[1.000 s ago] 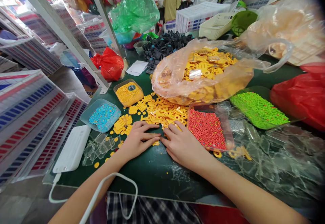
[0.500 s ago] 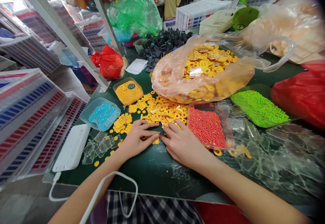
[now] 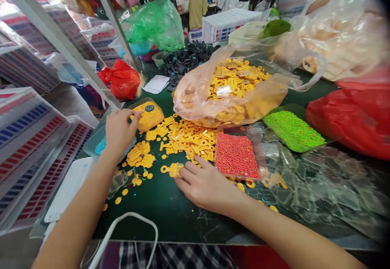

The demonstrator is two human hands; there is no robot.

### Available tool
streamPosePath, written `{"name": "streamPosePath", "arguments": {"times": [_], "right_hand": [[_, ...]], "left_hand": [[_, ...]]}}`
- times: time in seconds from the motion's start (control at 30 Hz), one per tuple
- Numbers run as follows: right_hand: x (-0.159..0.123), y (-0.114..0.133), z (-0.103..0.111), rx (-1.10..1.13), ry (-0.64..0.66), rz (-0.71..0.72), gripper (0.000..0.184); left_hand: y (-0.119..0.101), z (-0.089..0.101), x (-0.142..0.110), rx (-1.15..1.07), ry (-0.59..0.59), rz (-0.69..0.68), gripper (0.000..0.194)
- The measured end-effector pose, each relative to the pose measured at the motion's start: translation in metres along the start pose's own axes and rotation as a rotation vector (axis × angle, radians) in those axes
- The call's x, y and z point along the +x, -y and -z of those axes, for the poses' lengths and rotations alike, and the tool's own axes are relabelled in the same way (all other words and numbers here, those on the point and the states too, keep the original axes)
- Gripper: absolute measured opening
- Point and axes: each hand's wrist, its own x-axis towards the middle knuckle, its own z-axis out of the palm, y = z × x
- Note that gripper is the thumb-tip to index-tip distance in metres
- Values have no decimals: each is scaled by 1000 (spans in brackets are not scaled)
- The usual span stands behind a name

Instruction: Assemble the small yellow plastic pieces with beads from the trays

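My left hand (image 3: pixel 118 131) hovers over the blue bead tray (image 3: pixel 98 146), fingers bent and apart. Its thumb reaches to the rim of the clear tray of yellow beads (image 3: pixel 148 114), and I see nothing in it. My right hand (image 3: pixel 207 185) lies flat on the green table (image 3: pixel 170 208), its fingertips resting on a small yellow plastic piece (image 3: pixel 174 169). A loose heap of yellow plastic parts (image 3: pixel 185 137) is spread just beyond both hands.
A big clear bag of yellow parts (image 3: pixel 231 94) sits behind trays of red beads (image 3: pixel 237 155) and green beads (image 3: pixel 292 131). Clear plastic shells (image 3: pixel 319 183) cover the right side. A white power bank (image 3: pixel 70 187) and stacked card packs (image 3: pixel 27 147) lie left. Red bags (image 3: pixel 350 118) and black parts (image 3: pixel 189 55) stand further back.
My left hand has lifted off the table and swung left and away to the yellow bead tray. My right hand has stayed on the table, and the view has shifted slightly.
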Motion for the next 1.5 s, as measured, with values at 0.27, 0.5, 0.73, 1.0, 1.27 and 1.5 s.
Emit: {"name": "streamPosePath", "arguments": {"times": [0.27,0.5,0.73,1.0,1.27,1.5], "right_hand": [[0,-1,4,100,7,110,16],[0,-1,8,111,55,142,17],[1,-1,8,114,119,138,14],[-1,0,6,89,124,136,12],[-14,-48,45,-77,-68,-471,18],[-49,-79,74,171,418,-871,20]], "left_hand": [[-7,-6,31,258,272,99,46],[-7,-7,33,259,418,89,49],[-3,-6,38,210,400,181,48],[1,-4,39,251,314,251,59],[-43,0,-51,-457,220,-393,39],[-49,-12,-105,-443,324,-504,30]]}}
